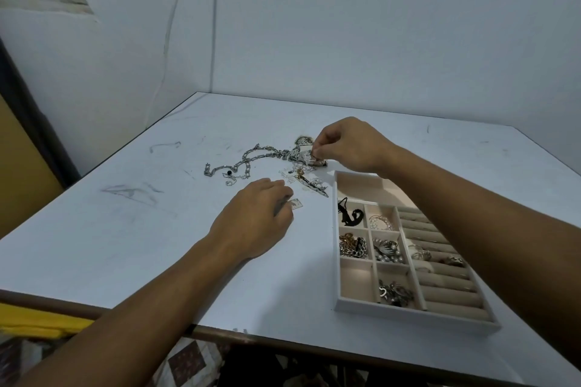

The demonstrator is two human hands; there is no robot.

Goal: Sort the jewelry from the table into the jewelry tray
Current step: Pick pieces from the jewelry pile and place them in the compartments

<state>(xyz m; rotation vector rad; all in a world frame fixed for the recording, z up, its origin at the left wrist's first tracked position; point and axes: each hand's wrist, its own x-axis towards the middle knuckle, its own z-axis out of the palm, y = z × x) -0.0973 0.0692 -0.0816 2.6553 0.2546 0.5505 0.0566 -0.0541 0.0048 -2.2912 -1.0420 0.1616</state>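
Right hand point(345, 148) pinches a silver piece point(306, 154) at the far end of the jewelry pile point(295, 174), mid-table point(125, 229). Left hand point(254, 223) low on the surface, fingers curled, pinching a small flat piece point(297, 204). Heavy chain point(245, 159) trails left of the pile. Jewelry tray point(338, 305) sits just right of the pile, with several compartments already holding pieces.

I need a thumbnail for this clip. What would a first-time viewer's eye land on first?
Mid-table, the right hand pinches into a tangled silver heap, while the left hand pinches a small flat piece nearer the camera. Next come the chunky chain trailing left from the heap and the white jewelry tray on the right, with several compartments already filled.
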